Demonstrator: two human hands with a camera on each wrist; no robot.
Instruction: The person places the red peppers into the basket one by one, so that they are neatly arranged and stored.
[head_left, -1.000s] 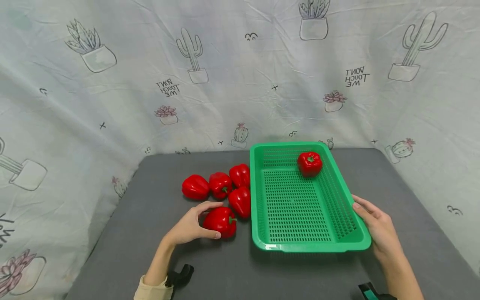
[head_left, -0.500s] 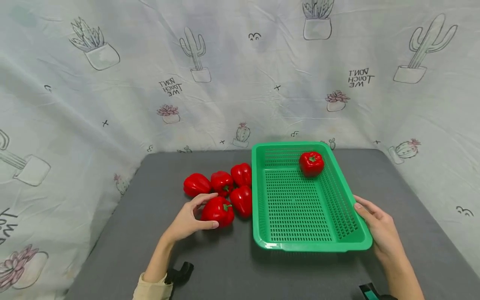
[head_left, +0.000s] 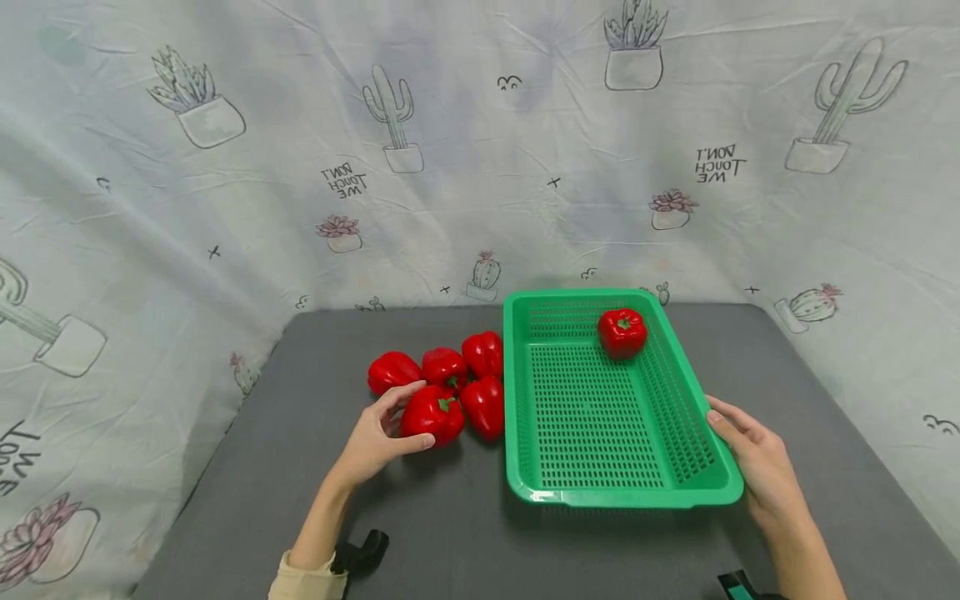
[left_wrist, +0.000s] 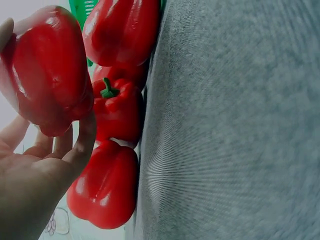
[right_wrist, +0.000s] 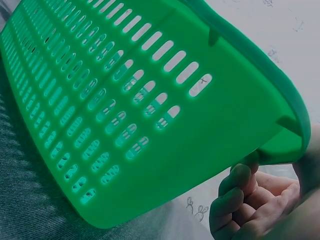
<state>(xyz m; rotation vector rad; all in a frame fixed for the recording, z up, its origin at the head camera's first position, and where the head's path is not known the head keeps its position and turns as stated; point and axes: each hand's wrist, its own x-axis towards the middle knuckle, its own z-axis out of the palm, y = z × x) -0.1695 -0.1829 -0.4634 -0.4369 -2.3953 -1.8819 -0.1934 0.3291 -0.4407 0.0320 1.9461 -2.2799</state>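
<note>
My left hand (head_left: 372, 447) grips a red bell pepper (head_left: 432, 415), thumb on the near side and fingers round the far side. In the left wrist view this bell pepper (left_wrist: 47, 67) is raised off the grey surface, cradled by my left hand (left_wrist: 42, 180). My right hand (head_left: 761, 467) holds the right rim of a green plastic basket (head_left: 512, 417). From the right wrist view, my right hand (right_wrist: 252, 202) has its fingers curled beneath the rim, outside the slotted basket wall (right_wrist: 200, 135). One bell pepper (head_left: 622, 333) sits inside the basket, toward its far right corner.
Several more red bell peppers (head_left: 483, 408) lie clustered on the grey tabletop (head_left: 322, 350), just left of the basket. A white cactus-print cloth (head_left: 480, 125) hangs behind and along both sides of the table.
My left hand has moved the held bell pepper away from me and slightly left, closer to the cluster. The right hand and the basket have stayed in place.
</note>
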